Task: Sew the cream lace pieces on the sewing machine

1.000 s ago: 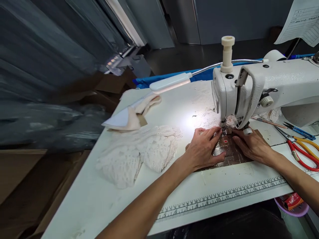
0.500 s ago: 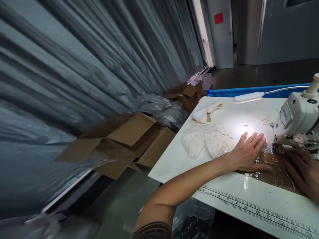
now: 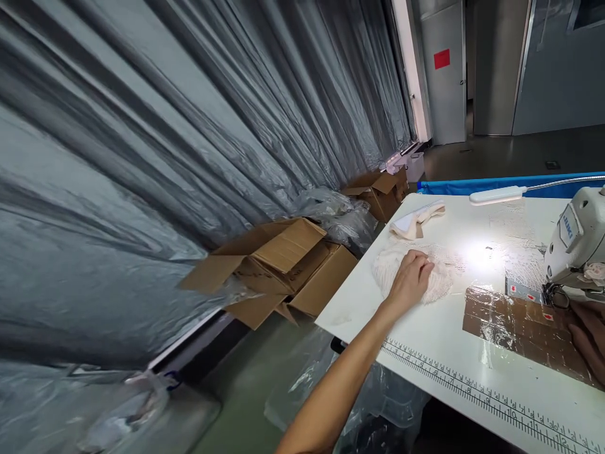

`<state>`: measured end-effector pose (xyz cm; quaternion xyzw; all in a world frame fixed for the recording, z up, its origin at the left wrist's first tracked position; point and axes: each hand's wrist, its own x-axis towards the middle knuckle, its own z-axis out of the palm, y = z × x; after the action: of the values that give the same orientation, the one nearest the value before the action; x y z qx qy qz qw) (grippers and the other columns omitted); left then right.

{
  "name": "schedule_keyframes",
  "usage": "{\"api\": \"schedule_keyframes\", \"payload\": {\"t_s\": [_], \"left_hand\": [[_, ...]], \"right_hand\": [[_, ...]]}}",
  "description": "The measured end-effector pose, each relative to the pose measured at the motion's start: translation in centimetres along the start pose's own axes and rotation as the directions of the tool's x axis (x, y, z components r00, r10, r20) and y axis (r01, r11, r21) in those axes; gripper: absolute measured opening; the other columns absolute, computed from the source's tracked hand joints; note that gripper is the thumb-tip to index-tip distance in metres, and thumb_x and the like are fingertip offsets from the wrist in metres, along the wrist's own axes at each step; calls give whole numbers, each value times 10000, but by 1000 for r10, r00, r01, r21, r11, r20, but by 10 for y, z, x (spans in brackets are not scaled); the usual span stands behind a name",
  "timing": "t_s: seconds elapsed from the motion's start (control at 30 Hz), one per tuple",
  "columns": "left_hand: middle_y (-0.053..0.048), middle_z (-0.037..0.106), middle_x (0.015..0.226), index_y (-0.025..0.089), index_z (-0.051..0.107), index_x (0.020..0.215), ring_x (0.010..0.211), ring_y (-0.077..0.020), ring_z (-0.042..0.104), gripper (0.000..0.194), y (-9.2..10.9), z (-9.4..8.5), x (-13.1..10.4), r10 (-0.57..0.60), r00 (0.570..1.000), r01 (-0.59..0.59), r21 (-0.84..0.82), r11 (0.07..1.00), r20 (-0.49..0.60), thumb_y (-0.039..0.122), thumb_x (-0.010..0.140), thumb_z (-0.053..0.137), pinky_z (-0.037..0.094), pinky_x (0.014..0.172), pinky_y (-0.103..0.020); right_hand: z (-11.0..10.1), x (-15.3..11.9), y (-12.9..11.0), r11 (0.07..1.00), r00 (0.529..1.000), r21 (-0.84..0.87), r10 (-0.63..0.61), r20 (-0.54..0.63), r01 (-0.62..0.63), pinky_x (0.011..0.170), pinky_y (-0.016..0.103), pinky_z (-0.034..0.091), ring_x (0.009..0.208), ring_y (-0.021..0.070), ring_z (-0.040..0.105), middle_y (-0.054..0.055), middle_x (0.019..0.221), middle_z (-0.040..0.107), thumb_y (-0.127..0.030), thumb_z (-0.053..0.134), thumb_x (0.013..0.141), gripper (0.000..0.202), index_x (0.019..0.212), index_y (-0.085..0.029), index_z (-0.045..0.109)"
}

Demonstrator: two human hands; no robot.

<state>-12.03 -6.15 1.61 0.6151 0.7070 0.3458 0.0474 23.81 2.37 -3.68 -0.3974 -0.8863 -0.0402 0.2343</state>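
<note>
My left hand [image 3: 410, 279] rests over white fluffy fringed pieces [image 3: 385, 271] at the left of the sewing table, its fingers curled and pinched together on one of them. At the right edge, my right hand [image 3: 588, 331], partly cut off, lies beside the needle area of the white sewing machine [image 3: 574, 233]. Its visible fingers are apart and touch a brown, tape-covered sheet [image 3: 510, 318]. That sheet lies flat on the table under the machine's head, with small red marks near its upper edge.
A folded cream cloth [image 3: 416, 221] lies at the far left of the table [image 3: 439, 334]. Behind it is a white lamp bar [image 3: 498, 195]. A printed ruler [image 3: 467, 388] runs along the front edge. Open cardboard boxes [image 3: 288, 265] and a grey curtain [image 3: 212, 126] stand to the left.
My left hand has left the brown sheet and moved left onto the fluffy pieces, its fingers now curled. My right hand stays by the machine. The view has shifted left.
</note>
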Motion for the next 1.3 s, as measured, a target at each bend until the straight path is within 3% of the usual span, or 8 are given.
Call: {"api": "schedule_keyframes", "payload": {"t_s": [0.17,0.43,0.6,0.67,0.8,1.03,1.13,1.3], "left_hand": [[-82,671,1069,186,663,739,894,-193,664,195,-6,4,-2,-83,994,71,-156,985,-73,268,890,571,541,651,-287],[-88,707,1072,177,731,721,853,-182,694,167,-15,7,2,-231,967,183,-326,927,-112,259,810,617,570,697,-299],[-102,674,1146,186,759,750,995,-220,689,84,-9,3,-1,-233,971,196,-390,899,-48,258,741,716,575,811,-341],[-102,664,1149,189,759,752,1016,-224,681,91,-7,2,-2,-233,972,200,-412,889,-31,276,740,735,570,833,-354],[-98,656,1135,193,754,724,994,-221,667,92,-6,1,-2,-246,969,212,-447,869,-19,279,749,736,548,823,-348],[-67,691,1011,182,715,620,858,-172,646,79,0,5,-3,-306,948,194,-602,775,-88,165,681,763,492,736,-252],[-40,700,880,178,692,662,830,-162,639,80,-10,5,0,-421,889,154,-746,647,-182,183,692,765,489,743,-238],[-16,664,751,169,641,797,751,-164,649,146,-45,-31,12,-694,678,-45,-957,288,-241,309,835,662,530,748,-279]], "right_hand": [[-13,5,-7,998,999,-46,-36,28,38,644,516,607,844,361,684,210,1040,700,-375,292,972,480,1108,-143,690],[-15,4,-3,998,999,-35,-49,20,50,641,472,611,864,331,689,180,1050,706,-423,283,985,524,1130,-146,704],[-27,2,-22,999,999,-34,23,-45,-24,604,486,601,737,308,691,122,942,732,-432,334,975,471,928,-237,761],[-33,4,-40,989,994,113,-93,-53,99,658,414,619,796,264,702,113,956,728,-381,390,979,390,937,-231,748],[-33,22,-80,843,929,399,-365,-70,361,766,346,622,926,205,687,111,1052,701,-220,439,978,274,1120,-204,673],[19,87,-140,757,835,378,-544,-87,533,982,512,525,1342,324,484,235,1454,497,-254,430,984,532,1483,-74,386],[38,101,-155,779,829,400,-554,76,484,1019,546,470,1417,337,392,225,1504,443,-277,382,986,555,1498,-66,372],[39,100,-159,819,832,414,-511,214,397,1083,532,390,1462,311,321,186,1554,378,-284,381,973,562,1503,-98,386]]}}
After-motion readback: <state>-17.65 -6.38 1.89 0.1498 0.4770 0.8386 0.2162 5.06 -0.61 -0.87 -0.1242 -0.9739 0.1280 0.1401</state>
